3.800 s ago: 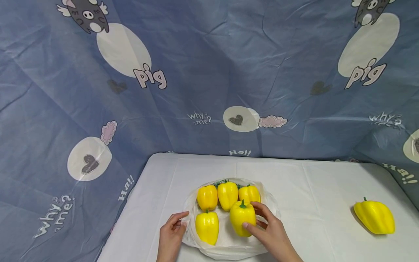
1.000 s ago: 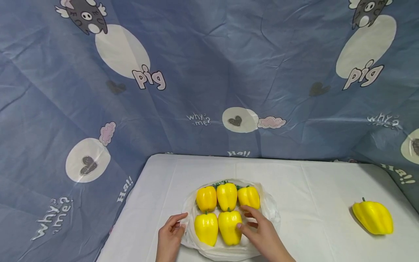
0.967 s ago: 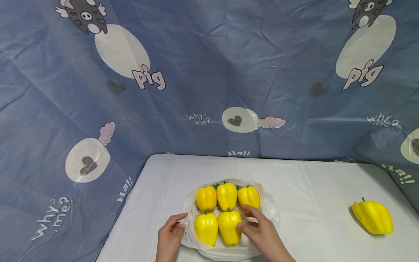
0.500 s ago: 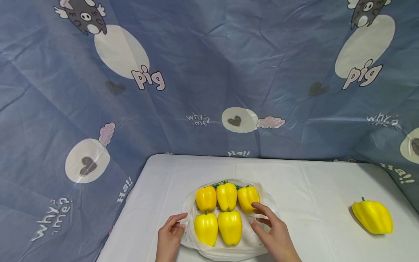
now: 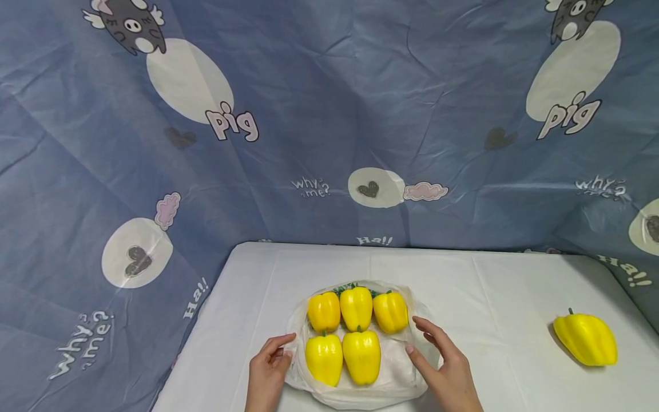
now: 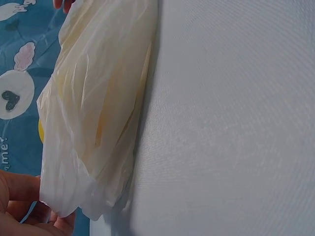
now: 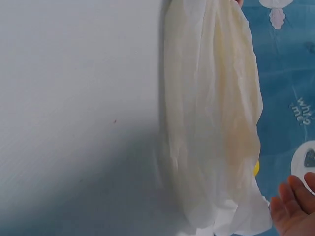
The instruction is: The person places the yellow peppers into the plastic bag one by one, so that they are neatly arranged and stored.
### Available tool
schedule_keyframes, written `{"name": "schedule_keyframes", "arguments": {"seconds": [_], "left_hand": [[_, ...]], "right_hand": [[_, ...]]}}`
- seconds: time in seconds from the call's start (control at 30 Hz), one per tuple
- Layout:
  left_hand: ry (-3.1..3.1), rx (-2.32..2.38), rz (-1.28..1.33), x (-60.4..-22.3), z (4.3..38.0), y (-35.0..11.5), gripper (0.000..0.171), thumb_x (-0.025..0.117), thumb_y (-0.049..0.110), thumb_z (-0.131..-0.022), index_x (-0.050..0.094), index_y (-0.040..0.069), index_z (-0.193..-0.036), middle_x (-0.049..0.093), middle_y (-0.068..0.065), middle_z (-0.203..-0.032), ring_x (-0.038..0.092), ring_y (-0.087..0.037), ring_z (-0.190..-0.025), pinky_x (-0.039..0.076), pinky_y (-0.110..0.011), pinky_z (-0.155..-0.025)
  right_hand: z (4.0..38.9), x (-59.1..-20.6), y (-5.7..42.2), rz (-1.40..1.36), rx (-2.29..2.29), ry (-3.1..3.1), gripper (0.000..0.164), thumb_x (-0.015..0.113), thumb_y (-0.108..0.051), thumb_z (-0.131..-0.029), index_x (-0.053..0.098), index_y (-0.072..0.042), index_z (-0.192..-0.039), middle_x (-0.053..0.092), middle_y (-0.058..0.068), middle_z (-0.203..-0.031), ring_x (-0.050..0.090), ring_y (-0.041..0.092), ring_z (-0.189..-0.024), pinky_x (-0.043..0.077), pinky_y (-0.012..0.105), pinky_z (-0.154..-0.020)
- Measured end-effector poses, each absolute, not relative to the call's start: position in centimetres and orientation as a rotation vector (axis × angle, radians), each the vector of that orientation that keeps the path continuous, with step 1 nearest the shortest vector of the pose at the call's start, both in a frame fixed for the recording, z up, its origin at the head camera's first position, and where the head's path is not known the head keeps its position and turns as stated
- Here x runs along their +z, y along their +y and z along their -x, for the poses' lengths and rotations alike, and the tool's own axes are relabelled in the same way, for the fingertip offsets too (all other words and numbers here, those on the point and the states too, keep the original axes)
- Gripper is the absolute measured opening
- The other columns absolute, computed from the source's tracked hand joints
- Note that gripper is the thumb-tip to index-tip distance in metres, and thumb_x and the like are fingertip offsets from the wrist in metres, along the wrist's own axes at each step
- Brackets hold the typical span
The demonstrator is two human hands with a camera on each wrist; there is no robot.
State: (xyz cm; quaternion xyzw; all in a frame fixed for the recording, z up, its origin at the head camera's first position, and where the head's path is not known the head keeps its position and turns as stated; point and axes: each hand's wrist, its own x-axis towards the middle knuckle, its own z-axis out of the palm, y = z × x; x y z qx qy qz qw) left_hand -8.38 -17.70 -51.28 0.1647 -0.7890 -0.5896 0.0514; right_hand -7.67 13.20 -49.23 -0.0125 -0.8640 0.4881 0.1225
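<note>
A white plastic bag lies spread open with several yellow bell peppers inside. Three of them stand in the back row. In the front row, a left pepper sits beside a right pepper. My left hand pinches the bag's left edge between thumb and fingers, as the left wrist view also shows. My right hand hovers at the bag's right side with fingers spread and nothing between them. Its fingertips overlap the inner right rim in the head view. From the wrist views, bag folds hide nearly all the peppers.
Another yellow bell pepper lies on its side far to the right on the white tabletop. A blue printed cloth hangs behind the table and along its sides.
My right hand has lowered a yellow bell pepper into the front row, let go of it and drawn back to the right rim. The left hand has stayed at the bag's left edge.
</note>
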Motion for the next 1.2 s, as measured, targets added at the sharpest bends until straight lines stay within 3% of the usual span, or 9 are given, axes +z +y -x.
{"name": "schedule_keyframes", "arguments": {"seconds": [0.13, 0.3, 0.37, 0.53, 0.63, 1.03, 1.2], "left_hand": [[-2.393, -1.796, -0.487, -51.3, 8.3, -17.7, 0.035, 0.060, -0.011, -0.085, 0.073, 0.005, -0.113, 0.065, -0.008, -0.108, 0.050, -0.019, -0.088, 0.045, -0.019, -0.072], [-2.391, -1.791, -0.471, -51.2, 8.3, -17.8, 0.035, 0.061, -0.011, -0.084, 0.073, 0.005, -0.112, 0.065, -0.008, -0.108, 0.049, -0.019, -0.088, 0.044, -0.019, -0.072], [-2.392, -1.790, -0.469, -51.2, 8.3, -17.8, 0.035, 0.061, -0.011, -0.084, 0.073, 0.006, -0.112, 0.065, -0.008, -0.108, 0.049, -0.019, -0.088, 0.044, -0.019, -0.072], [-2.394, -1.794, -0.471, -51.2, 8.4, -17.7, 0.035, 0.061, -0.011, -0.084, 0.073, 0.006, -0.112, 0.065, -0.008, -0.108, 0.049, -0.019, -0.089, 0.044, -0.019, -0.072], [-2.393, -1.793, -0.469, -51.2, 8.4, -17.7, 0.035, 0.061, -0.011, -0.084, 0.073, 0.006, -0.112, 0.065, -0.008, -0.107, 0.049, -0.019, -0.088, 0.043, -0.019, -0.071], [-2.380, -1.785, -0.435, -51.3, 8.4, -17.8, 0.035, 0.061, -0.012, -0.084, 0.073, 0.006, -0.111, 0.065, -0.008, -0.106, 0.049, -0.018, -0.088, 0.044, -0.019, -0.073], [-2.390, -1.780, -0.448, -51.4, 8.4, -17.8, 0.035, 0.061, -0.012, -0.084, 0.073, 0.006, -0.111, 0.065, -0.007, -0.106, 0.050, -0.018, -0.088, 0.045, -0.020, -0.072]], "right_hand": [[7.5, -49.4, 13.8, 0.058, 1.412, -2.503, 0.051, 0.078, -0.019, -0.085, 0.060, -0.022, -0.132, 0.060, -0.013, -0.129, 0.052, 0.006, -0.119, 0.033, 0.008, -0.095], [7.4, -49.5, 14.5, 0.117, 1.424, -2.510, 0.053, 0.078, -0.024, -0.085, 0.059, -0.027, -0.135, 0.059, -0.013, -0.131, 0.050, 0.010, -0.123, 0.039, 0.038, -0.102], [7.3, -49.4, 14.7, 0.146, 1.420, -2.524, 0.053, 0.077, -0.027, -0.086, 0.058, -0.028, -0.136, 0.058, -0.012, -0.132, 0.049, 0.010, -0.124, 0.040, 0.039, -0.101], [7.2, -49.4, 15.2, 0.178, 1.355, -2.560, 0.057, 0.077, -0.032, -0.086, 0.054, -0.033, -0.139, 0.057, -0.012, -0.134, 0.048, 0.003, -0.123, 0.031, 0.010, -0.093], [7.1, -49.6, 15.5, 0.164, 1.324, -2.551, 0.059, 0.077, -0.030, -0.086, 0.053, -0.036, -0.139, 0.057, -0.010, -0.135, 0.047, 0.000, -0.121, 0.028, 0.006, -0.091], [6.8, -49.9, 16.9, 0.204, 1.300, -2.521, 0.059, 0.076, -0.031, -0.086, 0.052, -0.042, -0.139, 0.057, -0.012, -0.134, 0.044, -0.009, -0.118, 0.027, 0.005, -0.089], [6.5, -49.8, 17.7, 0.261, 1.282, -2.559, 0.059, 0.074, -0.035, -0.088, 0.049, -0.042, -0.141, 0.056, -0.009, -0.137, 0.045, -0.001, -0.121, 0.032, 0.016, -0.090]]}}
